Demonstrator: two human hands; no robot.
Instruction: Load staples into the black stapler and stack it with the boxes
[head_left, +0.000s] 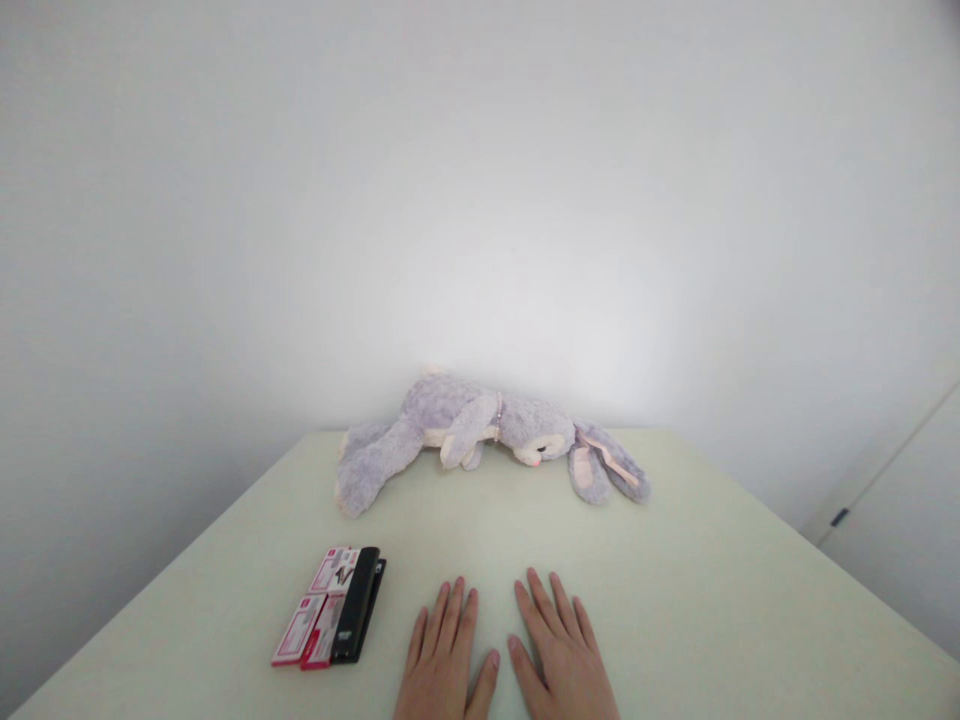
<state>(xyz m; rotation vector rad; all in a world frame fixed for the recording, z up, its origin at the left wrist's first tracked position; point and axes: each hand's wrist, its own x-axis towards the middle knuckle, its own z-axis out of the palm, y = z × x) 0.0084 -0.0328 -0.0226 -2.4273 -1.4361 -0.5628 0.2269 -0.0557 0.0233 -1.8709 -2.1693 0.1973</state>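
My left hand (444,660) lies flat on the pale green table (705,560), its fingers spread and nothing in it. Beside it, my right hand (559,655) also rests palm down with the fingers apart. To the left of my left hand, and not touching it, is a black stapler (355,612) lying lengthwise. Against the stapler's left side sit a few small red and white boxes, among them an upper box (332,570) with a stapler picture and a lower left box (298,630).
A lavender plush rabbit (450,405) lies on its side along the table's back edge, legs to the left and long ears (607,465) to the right. Behind the table rises a white wall (480,200). A small dark piece (840,517) shows on the right-hand side.
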